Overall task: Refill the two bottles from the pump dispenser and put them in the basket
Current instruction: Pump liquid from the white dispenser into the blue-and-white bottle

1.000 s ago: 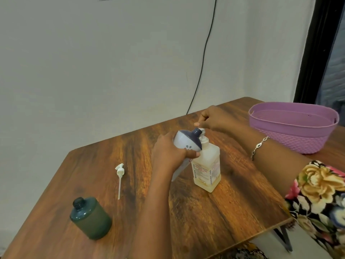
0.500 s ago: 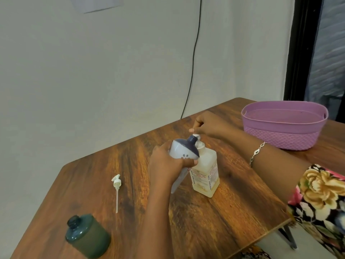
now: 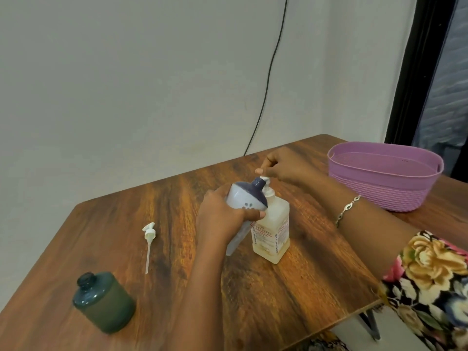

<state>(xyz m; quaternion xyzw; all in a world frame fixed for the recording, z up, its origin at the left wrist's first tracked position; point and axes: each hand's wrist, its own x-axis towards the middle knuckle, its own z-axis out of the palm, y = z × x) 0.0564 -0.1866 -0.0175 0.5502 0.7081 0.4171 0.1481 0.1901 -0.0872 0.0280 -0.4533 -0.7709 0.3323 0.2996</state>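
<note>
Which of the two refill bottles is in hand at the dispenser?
The white bottle with the dark blue top, tilted in the left hand against the pump dispenser. The dark green bottle stands alone, untouched.

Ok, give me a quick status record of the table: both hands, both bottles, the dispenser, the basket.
left hand: grips the white bottle, tilted, neck up at the spout of the pump dispenser
right hand: fingers curled on the pump dispenser's head
pump dispenser: upright on the table
green bottle: upright, front left, untouched, no pump fitted
loose pump: lying flat between green bottle and left hand
basket: far right, neither bottle in it
</note>
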